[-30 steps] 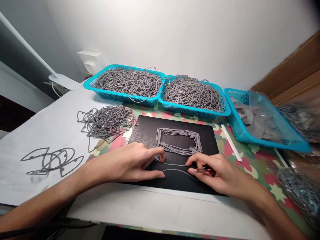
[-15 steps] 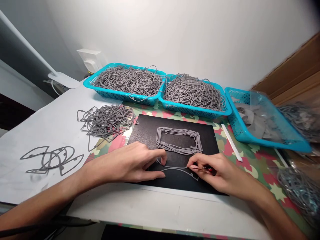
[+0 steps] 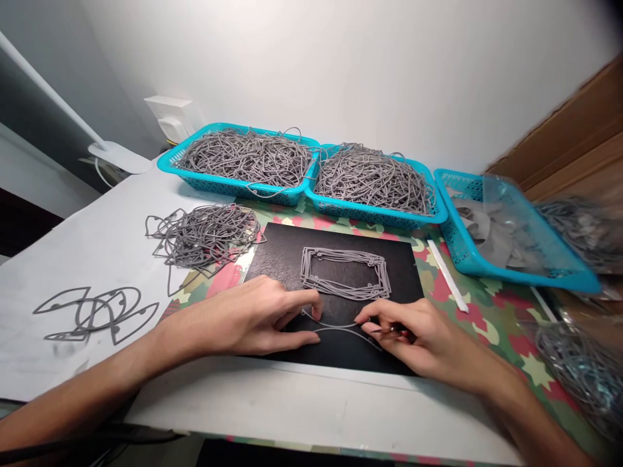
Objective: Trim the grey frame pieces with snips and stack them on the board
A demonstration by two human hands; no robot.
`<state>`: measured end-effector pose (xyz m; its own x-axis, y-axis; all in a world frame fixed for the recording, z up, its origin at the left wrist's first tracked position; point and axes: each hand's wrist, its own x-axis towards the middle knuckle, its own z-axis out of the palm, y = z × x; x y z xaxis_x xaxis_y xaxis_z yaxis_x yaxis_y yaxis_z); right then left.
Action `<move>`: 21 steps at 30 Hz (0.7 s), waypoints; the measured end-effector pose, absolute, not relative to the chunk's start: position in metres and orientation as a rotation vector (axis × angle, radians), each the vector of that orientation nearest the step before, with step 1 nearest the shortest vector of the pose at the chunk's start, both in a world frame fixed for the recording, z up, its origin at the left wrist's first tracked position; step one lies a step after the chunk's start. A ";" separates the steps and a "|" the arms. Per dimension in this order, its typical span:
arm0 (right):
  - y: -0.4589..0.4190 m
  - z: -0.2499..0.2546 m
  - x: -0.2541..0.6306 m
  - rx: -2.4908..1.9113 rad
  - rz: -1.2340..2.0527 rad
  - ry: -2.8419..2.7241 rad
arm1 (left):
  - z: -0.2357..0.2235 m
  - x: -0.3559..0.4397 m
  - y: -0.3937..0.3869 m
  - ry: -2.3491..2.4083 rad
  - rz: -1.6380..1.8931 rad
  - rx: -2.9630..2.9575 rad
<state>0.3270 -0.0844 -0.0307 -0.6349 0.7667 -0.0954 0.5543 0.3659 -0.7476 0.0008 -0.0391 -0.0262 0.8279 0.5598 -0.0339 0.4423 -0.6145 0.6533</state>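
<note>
A thin grey gasket [image 3: 335,325] lies on the black board [image 3: 272,253], its two long sides bowed in close to each other. My left hand [image 3: 272,314] rests at its left end, index fingertip and thumb apart, touching the gasket and the board. My right hand [image 3: 413,331] is at its right end, index finger and thumb close to the strip. Tucked in the right hand's curled fingers is a slim pointed tool [image 3: 396,333] with a red part; its kind is mostly hidden. Behind both hands, a stack of grey gaskets [image 3: 346,292] forms a rectangle on the board.
Two blue baskets [image 3: 233,186] [image 3: 374,211] heaped with grey gaskets stand along the wall. A third blue basket [image 3: 516,275] at right holds clear plastic pieces. Loose gaskets [image 3: 204,237] pile up at left. A white strip [image 3: 448,275] lies right of the board; bagged gaskets [image 3: 579,363] lie farther right.
My right hand has shifted slightly left along the gasket, and its thumb and index finger have spread a little. My left hand stays nearly in place. The whole view has shifted slightly.
</note>
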 end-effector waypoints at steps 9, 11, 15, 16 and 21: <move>-0.079 -0.030 0.345 -1.374 0.940 -2.377 | -0.008 -0.031 -0.016 0.997 0.143 2.350; -0.078 -0.031 0.345 -1.384 0.933 -2.397 | -0.007 -0.030 -0.016 0.973 0.092 2.312; -0.077 -0.032 0.344 -1.407 0.939 -2.394 | -0.008 -0.024 -0.019 0.923 0.030 2.263; -0.077 -0.033 0.344 -1.407 0.944 -2.388 | -0.009 -0.023 -0.020 0.921 0.027 2.263; -0.076 -0.035 0.345 -1.397 0.990 -2.381 | -0.010 -0.027 -0.017 0.956 0.073 2.291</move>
